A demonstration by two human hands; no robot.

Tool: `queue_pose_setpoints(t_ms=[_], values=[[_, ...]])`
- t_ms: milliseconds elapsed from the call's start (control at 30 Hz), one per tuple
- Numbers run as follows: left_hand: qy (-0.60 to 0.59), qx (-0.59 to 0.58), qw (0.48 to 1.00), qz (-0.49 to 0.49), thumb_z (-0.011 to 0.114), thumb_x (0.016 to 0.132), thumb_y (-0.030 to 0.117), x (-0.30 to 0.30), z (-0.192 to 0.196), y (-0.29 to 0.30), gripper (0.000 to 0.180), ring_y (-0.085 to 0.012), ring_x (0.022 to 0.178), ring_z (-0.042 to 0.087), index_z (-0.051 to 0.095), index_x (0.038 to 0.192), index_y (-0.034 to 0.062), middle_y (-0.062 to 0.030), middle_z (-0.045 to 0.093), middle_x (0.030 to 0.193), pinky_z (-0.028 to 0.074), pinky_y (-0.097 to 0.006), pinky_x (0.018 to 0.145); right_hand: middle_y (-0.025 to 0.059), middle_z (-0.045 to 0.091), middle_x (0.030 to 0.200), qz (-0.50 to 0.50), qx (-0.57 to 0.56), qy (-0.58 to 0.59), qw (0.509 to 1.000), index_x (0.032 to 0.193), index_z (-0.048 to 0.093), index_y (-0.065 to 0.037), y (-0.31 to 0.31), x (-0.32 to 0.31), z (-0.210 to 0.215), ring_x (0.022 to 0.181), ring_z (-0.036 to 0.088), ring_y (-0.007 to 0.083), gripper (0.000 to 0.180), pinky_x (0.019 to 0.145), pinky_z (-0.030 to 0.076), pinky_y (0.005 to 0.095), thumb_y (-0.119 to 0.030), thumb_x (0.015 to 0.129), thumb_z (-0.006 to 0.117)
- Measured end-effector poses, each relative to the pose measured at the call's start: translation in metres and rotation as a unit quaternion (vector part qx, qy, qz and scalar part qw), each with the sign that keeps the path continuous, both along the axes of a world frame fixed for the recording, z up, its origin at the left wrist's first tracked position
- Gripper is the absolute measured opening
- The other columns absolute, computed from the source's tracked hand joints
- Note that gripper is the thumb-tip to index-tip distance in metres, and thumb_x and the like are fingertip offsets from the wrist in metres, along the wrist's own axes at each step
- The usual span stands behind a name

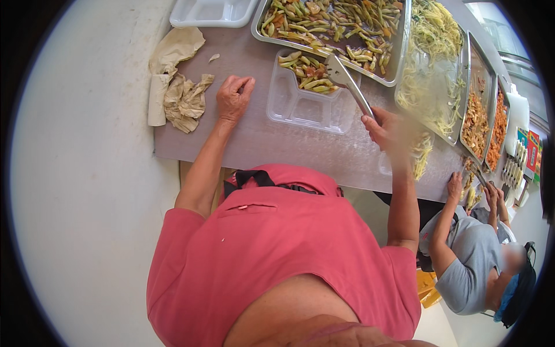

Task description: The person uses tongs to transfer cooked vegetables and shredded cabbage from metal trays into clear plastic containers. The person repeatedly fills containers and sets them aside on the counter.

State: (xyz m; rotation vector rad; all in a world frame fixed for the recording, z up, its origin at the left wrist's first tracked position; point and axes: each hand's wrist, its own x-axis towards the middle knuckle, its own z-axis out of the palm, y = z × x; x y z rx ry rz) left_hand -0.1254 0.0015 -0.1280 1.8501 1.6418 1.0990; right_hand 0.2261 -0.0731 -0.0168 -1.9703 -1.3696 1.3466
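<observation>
My right hand grips the handle end of metal serving tongs. The tongs' head is over the upper right of a clear plastic compartment container, close to a metal tray's near edge. One far compartment of the container holds cooked green beans with orange-red pieces; its near compartments show bare plastic. The metal tray beyond it is spread with the same beans. My left hand rests on the table left of the container, fingers curled closed, with nothing visible in them.
Crumpled brown paper and a paper roll lie at the table's left edge. A white compartment container stands behind. Rightward are trays of pale shredded vegetable and orange-brown food. A person in grey works at the right with tongs.
</observation>
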Motion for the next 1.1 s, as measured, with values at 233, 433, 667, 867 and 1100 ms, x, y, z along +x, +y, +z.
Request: queue_pose_setpoints(t_ms=[233,433,667,867,1100], values=[[-0.038,-0.008,0.999,-0.038,0.070,0.081,0.017,0.009,0.004,0.000,0.013,-0.0134,0.059,0.055,0.070,0.085,0.0047,-0.0044,0.058,0.072,0.046,-0.027,0.055,0.0108,0.050,0.056,-0.002,0.121,-0.121,0.985,0.082,0.057,0.001,-0.019,0.000,-0.023,0.051,0.051,0.0216,0.024,0.051,0.040,0.0373,-0.020,0.081,0.068],[-0.043,-0.005,0.996,-0.074,0.070,0.081,0.016,0.029,0.011,-0.002,0.013,-0.0140,0.060,0.056,0.070,0.087,0.0046,-0.0050,0.059,0.074,0.047,-0.027,0.055,0.0175,0.062,0.074,0.128,0.204,-0.229,0.943,0.091,0.053,-0.003,-0.028,-0.028,-0.005,0.063,0.062,0.0369,0.023,0.057,0.048,0.0454,-0.018,0.080,0.066],[-0.041,-0.020,0.996,-0.072,0.068,0.083,0.013,0.024,0.006,-0.007,0.013,-0.0117,0.063,0.055,0.070,0.090,0.0025,-0.0036,0.058,0.074,0.045,-0.025,0.057,0.0168,0.062,0.074,0.078,0.243,-0.260,0.931,0.089,0.054,-0.005,-0.037,-0.022,-0.020,0.066,0.063,0.0367,0.019,0.057,0.049,0.0454,-0.017,0.080,0.065],[-0.024,-0.009,0.997,-0.069,0.069,0.081,0.015,0.022,0.001,-0.008,0.011,-0.0153,0.060,0.057,0.069,0.087,0.0051,-0.0053,0.060,0.074,0.048,-0.028,0.057,0.0174,0.060,0.071,0.045,0.233,-0.281,0.930,0.083,0.053,-0.003,-0.030,0.003,-0.020,0.065,0.061,0.0380,0.019,0.057,0.046,0.0446,-0.017,0.079,0.066],[-0.024,-0.108,0.987,-0.115,0.070,0.079,0.019,0.029,0.002,0.003,0.030,-0.0172,0.062,0.057,0.065,0.104,0.0033,-0.0077,0.060,0.076,0.049,-0.031,0.060,0.0194,0.060,0.070,0.053,0.252,-0.288,0.922,0.085,0.053,-0.004,-0.024,0.000,-0.010,0.067,0.060,0.0397,0.018,0.058,0.045,0.0465,-0.017,0.081,0.065]])
